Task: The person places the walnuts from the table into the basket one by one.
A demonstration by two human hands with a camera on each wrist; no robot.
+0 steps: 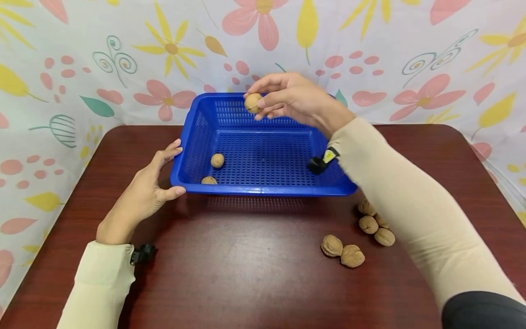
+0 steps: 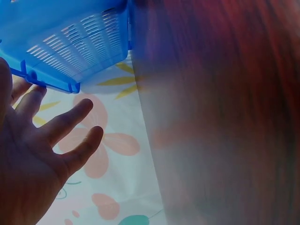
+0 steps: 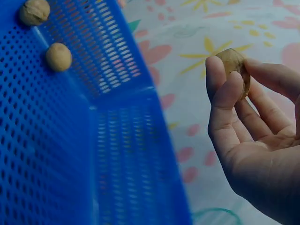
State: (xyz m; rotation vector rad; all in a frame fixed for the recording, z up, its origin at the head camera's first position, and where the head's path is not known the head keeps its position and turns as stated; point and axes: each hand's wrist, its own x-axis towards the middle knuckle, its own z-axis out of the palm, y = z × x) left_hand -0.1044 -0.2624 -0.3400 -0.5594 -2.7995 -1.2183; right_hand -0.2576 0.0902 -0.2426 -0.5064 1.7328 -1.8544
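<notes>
My right hand [image 1: 287, 98] pinches a walnut [image 1: 253, 103] between thumb and fingertips, over the far side of a blue plastic basket [image 1: 263, 189]. In the right wrist view the pinched walnut [image 3: 233, 63] shows beside the basket's wall [image 3: 154, 122]. Two walnuts lie inside the basket at its left end: one on the floor [image 1: 217, 160] and one [image 1: 209, 180] partly hidden behind the front rim. My left hand [image 1: 144, 192] is at the basket's left end, fingers spread, with fingertips and thumb at the rim. Its loosely extended fingers [image 2: 70, 122] also show in the left wrist view.
On the dark wooden table [image 1: 246, 265], two walnuts [image 1: 343, 251] sit together in front of the basket. Several more [image 1: 376, 224] are grouped near the right forearm, which partly covers them. A floral cloth [image 1: 263, 45] hangs behind the table.
</notes>
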